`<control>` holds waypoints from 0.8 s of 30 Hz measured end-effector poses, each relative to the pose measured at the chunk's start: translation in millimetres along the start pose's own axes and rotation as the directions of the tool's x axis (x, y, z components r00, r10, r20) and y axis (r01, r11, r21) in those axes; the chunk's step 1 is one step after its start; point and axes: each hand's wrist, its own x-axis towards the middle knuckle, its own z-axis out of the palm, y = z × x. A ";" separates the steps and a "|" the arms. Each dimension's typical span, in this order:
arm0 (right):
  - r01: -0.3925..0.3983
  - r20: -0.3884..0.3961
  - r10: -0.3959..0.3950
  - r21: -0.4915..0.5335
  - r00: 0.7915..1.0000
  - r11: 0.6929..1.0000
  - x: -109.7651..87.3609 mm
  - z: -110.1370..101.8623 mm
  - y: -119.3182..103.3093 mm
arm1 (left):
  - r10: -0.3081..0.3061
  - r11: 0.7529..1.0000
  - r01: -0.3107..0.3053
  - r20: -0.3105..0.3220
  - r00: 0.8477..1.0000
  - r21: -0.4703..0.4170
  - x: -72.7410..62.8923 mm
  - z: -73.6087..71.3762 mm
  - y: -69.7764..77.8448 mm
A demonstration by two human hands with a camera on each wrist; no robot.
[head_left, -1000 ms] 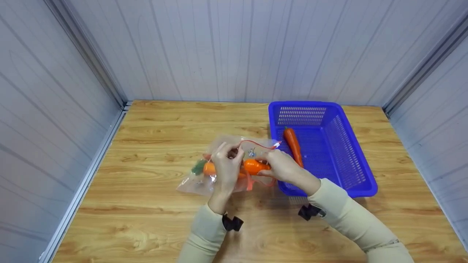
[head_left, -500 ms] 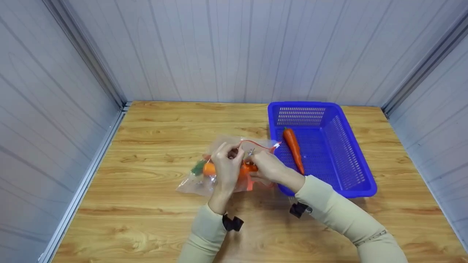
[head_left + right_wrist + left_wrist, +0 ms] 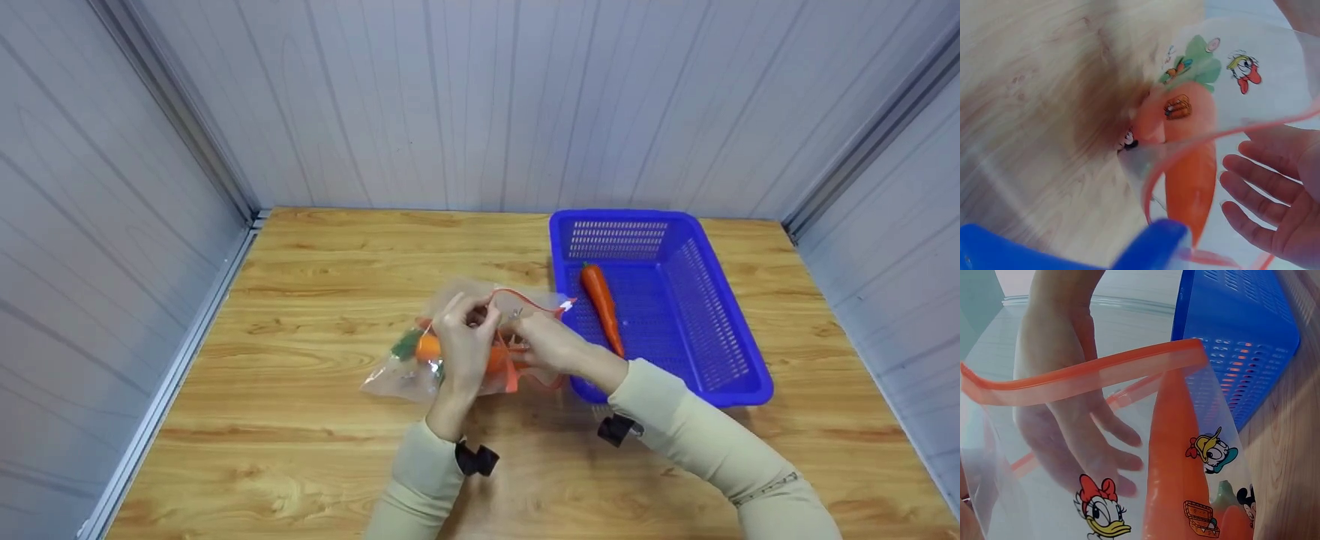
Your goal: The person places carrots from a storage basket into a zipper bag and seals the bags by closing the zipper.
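My left hand (image 3: 466, 330) pinches the orange-edged mouth of a clear zip bag (image 3: 390, 381) printed with cartoon characters. Inside the bag lies an orange carrot (image 3: 1174, 439), its green top (image 3: 1199, 62) toward the closed end. A second reddish-orange carrot (image 3: 1148, 119) shows partly beside it through the plastic. My right hand (image 3: 551, 341) reaches through the bag's mouth. Its fingers (image 3: 1120, 458) are spread loosely beside the carrot, with a gap between them and nothing in the grasp. In the head view my hands cover part of the carrots.
A blue perforated basket (image 3: 739, 322) stands right of the bag, its near-left rim close to my right wrist. One long red-orange carrot (image 3: 600, 300) lies along its left side. The white zip slider (image 3: 567, 304) sits at the basket's edge. Pale panel walls surround the wooden table (image 3: 300, 450).
My right hand has moved left into the bag with the orange carrot and let go of it. My left hand stays on the bag's edge.
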 end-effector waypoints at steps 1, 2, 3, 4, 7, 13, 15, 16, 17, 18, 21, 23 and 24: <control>0.011 -0.004 -0.011 -0.010 1.000 1.000 -1.0 -1.6 0.3 | 0.001 1.000 -0.001 -0.003 1.000 -0.001 -0.1 0.0 0.0; 0.023 -0.008 -0.023 -0.022 1.000 0.999 -2.3 -3.6 0.4 | 0.002 1.000 -0.002 -0.003 1.000 -0.006 -0.1 0.1 0.2; 0.034 -0.009 -0.034 -0.029 0.999 0.999 -3.7 -5.7 0.4 | 0.000 1.000 -0.001 -0.005 1.000 -0.010 -0.3 0.3 0.3; 0.044 -0.011 -0.044 -0.032 0.999 0.999 -5.3 -7.9 0.3 | -0.001 1.000 0.001 -0.006 1.000 -0.012 -0.4 0.3 0.3; 0.071 -0.020 -0.071 -0.031 0.997 0.997 -9.4 -15.4 -0.8 | -0.001 1.000 0.001 -0.007 1.000 -0.023 -0.7 1.3 0.2; 0.069 -0.025 -0.071 -0.048 0.997 0.996 -13.8 -33.6 -2.7 | 0.000 1.000 0.000 -0.007 1.000 -0.022 -1.5 1.5 -0.1; 0.060 -0.032 -0.061 -0.043 0.998 0.997 -15.7 -39.7 -2.1 | -0.007 1.000 0.006 -0.006 1.000 -0.027 -1.9 1.4 -0.5; 0.053 -0.034 -0.054 -0.036 0.998 0.998 -16.7 -42.9 -1.9 | -0.009 0.999 0.009 -0.006 1.000 -0.031 -2.1 1.5 -0.8; 0.046 -0.037 -0.047 -0.029 0.998 0.999 -17.5 -45.8 -1.2 | -0.010 0.999 0.009 -0.006 1.000 -0.036 -2.2 1.3 -0.9; 0.035 -0.040 -0.036 -0.024 0.999 0.999 -18.4 -48.9 -0.4 | -0.010 0.999 0.009 -0.008 1.000 -0.040 -2.3 1.3 -0.8; 0.015 -0.055 -0.016 -0.018 0.998 1.000 -20.1 -57.4 3.1 | -0.007 0.999 0.007 -0.008 1.000 -0.042 -2.2 1.0 -0.1; 0.001 -0.067 -0.003 -0.019 0.998 1.000 -20.7 -62.5 6.6 | -0.005 0.999 0.005 -0.006 1.000 -0.033 -1.9 0.9 0.6; -0.007 -0.072 0.006 -0.019 0.997 1.000 -20.9 -64.9 8.7 | -0.005 1.000 0.005 -0.004 1.000 -0.025 -1.7 1.0 0.9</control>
